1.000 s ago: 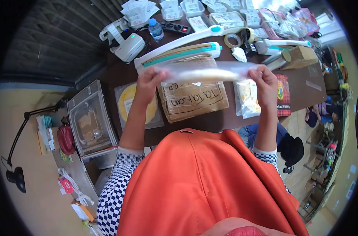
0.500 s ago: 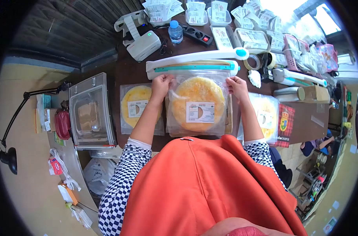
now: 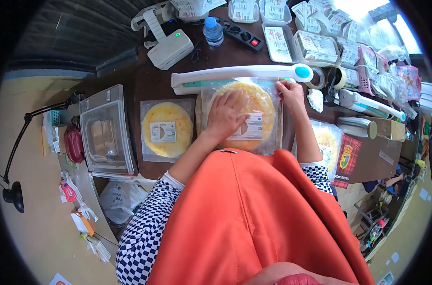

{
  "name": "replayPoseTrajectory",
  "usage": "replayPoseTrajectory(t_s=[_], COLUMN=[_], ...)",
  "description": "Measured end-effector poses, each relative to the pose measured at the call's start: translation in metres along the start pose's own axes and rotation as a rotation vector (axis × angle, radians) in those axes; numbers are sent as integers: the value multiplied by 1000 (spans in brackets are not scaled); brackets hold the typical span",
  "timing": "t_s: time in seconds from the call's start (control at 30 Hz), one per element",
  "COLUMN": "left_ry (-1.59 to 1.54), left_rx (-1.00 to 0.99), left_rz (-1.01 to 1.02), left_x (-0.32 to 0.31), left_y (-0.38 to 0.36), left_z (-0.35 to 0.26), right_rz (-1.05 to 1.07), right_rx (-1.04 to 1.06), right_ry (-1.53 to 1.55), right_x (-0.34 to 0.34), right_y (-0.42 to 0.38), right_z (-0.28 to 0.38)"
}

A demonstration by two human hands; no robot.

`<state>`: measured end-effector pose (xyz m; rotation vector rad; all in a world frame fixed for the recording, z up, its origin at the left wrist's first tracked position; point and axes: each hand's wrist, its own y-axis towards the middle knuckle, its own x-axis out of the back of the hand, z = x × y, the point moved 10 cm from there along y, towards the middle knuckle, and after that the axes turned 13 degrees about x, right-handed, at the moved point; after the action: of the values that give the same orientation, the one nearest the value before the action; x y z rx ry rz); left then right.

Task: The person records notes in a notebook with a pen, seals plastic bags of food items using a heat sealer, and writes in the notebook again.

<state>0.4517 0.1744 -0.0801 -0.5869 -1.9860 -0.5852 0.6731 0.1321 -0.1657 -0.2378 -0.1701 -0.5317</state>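
A clear plastic bag (image 3: 204, 102) holding a round, flat yellow food disc (image 3: 261, 102) lies in front of me, with a white printed label (image 3: 254, 124) on it. My left hand (image 3: 228, 114) rests on the bag over the disc, fingers stretched out and partly covering the label. At the bag's upper right corner, my right hand (image 3: 287, 89) pinches the plastic. Just beyond is a white and teal bag sealer (image 3: 235, 73), its long arm lying across the bag's top edge. Whether the plastic sits between the sealer's jaws is hard to see.
Similar bagged discs lie left (image 3: 166, 130) and right (image 3: 326, 137). Behind the sealer stand a label printer (image 3: 171, 50), a water bottle (image 3: 213, 32), a power strip (image 3: 239, 35) and label tubs (image 3: 315, 47). A second sealer (image 3: 370, 104) and tape rolls (image 3: 315, 78) are right.
My left hand has let go of the bag's upper left corner and moved onto the disc. The bag has shifted toward the sealer, its top edge now at the arm.
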Motion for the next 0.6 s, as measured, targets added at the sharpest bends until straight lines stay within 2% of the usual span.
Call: replayPoseTrajectory(t_s=[0.07,0.1,0.13,0.17,0.2,0.23,0.3,0.33,0.4,0.43,0.5,0.6], left_ry=[123,192,259,257,211,164,140,119,144,168,150,134], left_rx=[-61,19,99,100,25,-49,-93,-137,-120,-99,-99,-106], left_rz=[57,88,118,124,223,322,334,335,346,356,356,352], left_x=[-12,-19,-25,-21,-20,-25,-40,-46,-47,-49,-49,-50], left_y=[1,4,7,6,2,-4,-10,-11,-5,-4,-3,-2], left_z=[-5,7,18,11,-10,-25,-27,-30,-28,-25,-25,-24], right_rz=[41,42,38,199,347,348,-20,-20,-233,-232,-155,-135], right_rx=[228,408,409,264,121,114,757,754,936,933,666,604], right_ry=[-576,-1053,-1055,-785,-509,-508,-598,-599,-869,-868,-1262,-1177], right_x=[7,5,7,-2,-18,-25,-22,-30,-36,-39,-50,-54], right_y=[1,-8,-17,-29,-38,-37,-41,-29,-11,-2,26,41], right_z=[35,60,84,99,108,123,208,208,225,220,183,136])
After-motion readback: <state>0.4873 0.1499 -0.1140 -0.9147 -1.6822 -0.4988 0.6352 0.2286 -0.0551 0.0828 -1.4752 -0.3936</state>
